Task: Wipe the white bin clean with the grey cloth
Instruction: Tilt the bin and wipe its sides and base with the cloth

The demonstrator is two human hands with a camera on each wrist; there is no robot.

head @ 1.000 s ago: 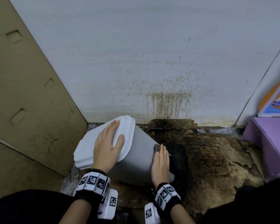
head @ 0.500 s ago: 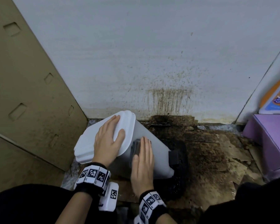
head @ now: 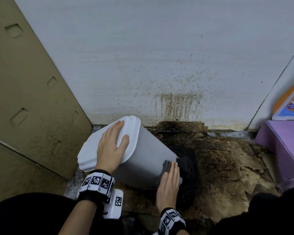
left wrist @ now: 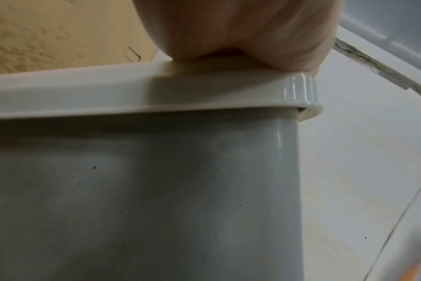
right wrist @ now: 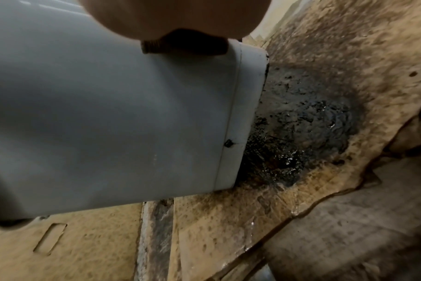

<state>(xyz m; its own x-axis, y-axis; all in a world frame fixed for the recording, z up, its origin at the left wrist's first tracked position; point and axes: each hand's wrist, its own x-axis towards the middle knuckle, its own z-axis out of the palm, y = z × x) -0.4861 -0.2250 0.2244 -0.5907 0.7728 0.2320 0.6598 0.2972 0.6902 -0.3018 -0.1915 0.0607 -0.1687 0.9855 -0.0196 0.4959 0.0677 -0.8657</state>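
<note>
Floor: stained brown flattened cardboard sheets (head: 227,160), lower centre and right of frame, with a wet black grime patch (right wrist: 308,121) at centre. White plastic bin (head: 148,160), tilted, base on the patch; purple box (head: 285,146) at right edge.

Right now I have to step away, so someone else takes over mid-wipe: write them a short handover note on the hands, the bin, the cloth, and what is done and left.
Left hand: flat on the lid, steadying the tilted white bin.
Right hand: flat, pressing the grey cloth on the bin's side near its base.
Bin leans over a black, wet-looking stain on the cardboard floor.
Done: wiping of that side is under way.
Left: dark specks on the side, a smudge at the base seam; other sides unseen.
</note>
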